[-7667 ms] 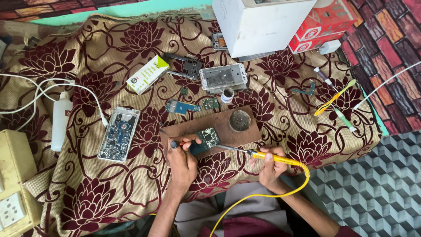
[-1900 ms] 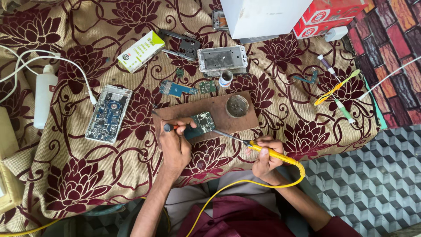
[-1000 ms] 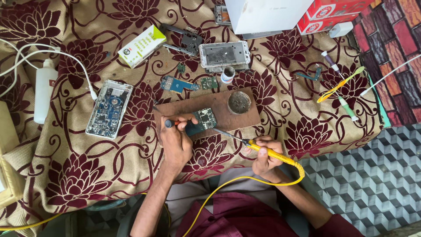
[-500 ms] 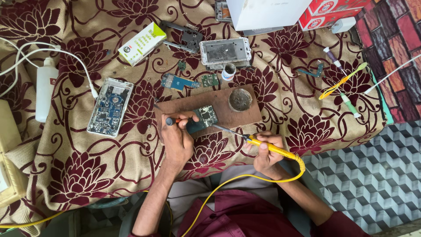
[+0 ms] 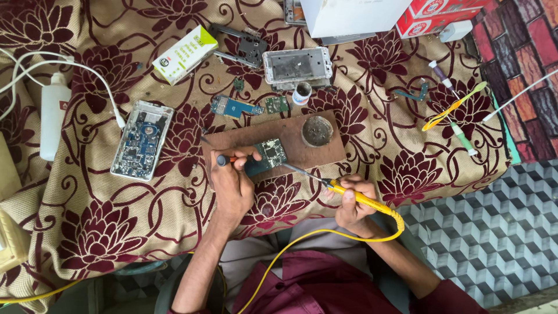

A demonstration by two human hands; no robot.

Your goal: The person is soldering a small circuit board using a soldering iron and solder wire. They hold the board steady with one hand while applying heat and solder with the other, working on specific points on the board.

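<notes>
Head view: the left hand (image 5: 232, 183) is gripping a slim orange-handled tool (image 5: 228, 159) and pinning a small green circuit board (image 5: 266, 157) to the wooden block (image 5: 244, 142), apparently to steady it. The right hand (image 5: 353, 203), at four o'clock from the board, is closing around a yellow soldering iron (image 5: 349, 195), its tip angling toward the board's edge. The board is looking dark and densely populated.

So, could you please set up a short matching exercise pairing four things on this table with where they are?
1. yellow-handled soldering iron
2. small green circuit board
3. white plastic bottle
4. round solder-paste tin

a. far left, lying on the cloth
b. in the right hand
c. right end of the wooden board
d. under the left hand fingers

Pairs: 1-b, 2-d, 3-a, 4-c
</notes>
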